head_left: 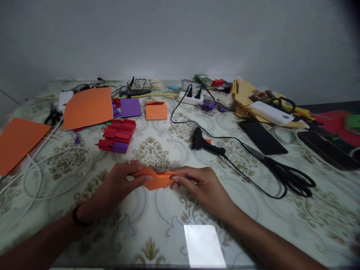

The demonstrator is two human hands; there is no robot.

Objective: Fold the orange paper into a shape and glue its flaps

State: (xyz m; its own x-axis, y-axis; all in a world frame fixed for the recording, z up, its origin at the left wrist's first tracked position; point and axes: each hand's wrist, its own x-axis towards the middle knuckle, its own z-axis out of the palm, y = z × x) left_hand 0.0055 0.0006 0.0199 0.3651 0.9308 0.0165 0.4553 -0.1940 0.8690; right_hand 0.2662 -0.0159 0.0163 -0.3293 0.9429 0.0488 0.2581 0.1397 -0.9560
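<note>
Between my two hands, just above the patterned tablecloth, is a folded piece of orange paper (159, 180). My left hand (128, 178) pinches its left end, thumb on the near side. At the other end, my right hand (194, 180) grips the paper between thumb and fingers. The paper bends upward into a fold along its top edge. Beyond my left hand lies a red pleated paper piece (120, 131) with a purple section. A black glue gun (206, 142) rests on its side beyond my right hand. Near the front edge lies a white paper (204, 245).
Large orange sheets (88, 108) lie at the left beside a looping white cable (39, 176). A purple square (131, 107) and a folded orange piece (156, 111) sit farther back. Scissors (287, 174), a phone (263, 137) and a power strip (191, 98) are on the right and at the back.
</note>
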